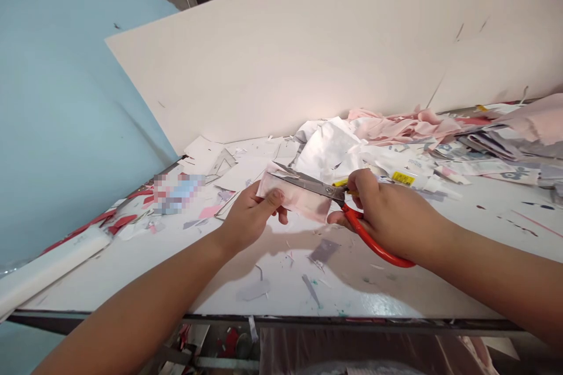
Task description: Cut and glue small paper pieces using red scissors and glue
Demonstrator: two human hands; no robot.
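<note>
My left hand [259, 214] pinches the left end of a pale pink piece of fabric [303, 199], thumb on top. My right hand [385, 205] is closed around the red handles of a pair of scissors [373, 246]. The scissor blades [303, 180] point left and lie along the fabric's upper edge, close to my left fingers. A yellow stick-like thing [340, 183] shows beside my right fingers; whether the hand holds it too I cannot make out. Both hands are above the white table [285, 299].
White cloth [329, 143] and pink fabric scraps [404, 126] are heaped along the upright white board [308, 53]. A bottle with a yellow label [402, 178] lies right of centre. Small offcuts [324, 251] dot the tabletop. A white roll [53, 269] rests at the left edge.
</note>
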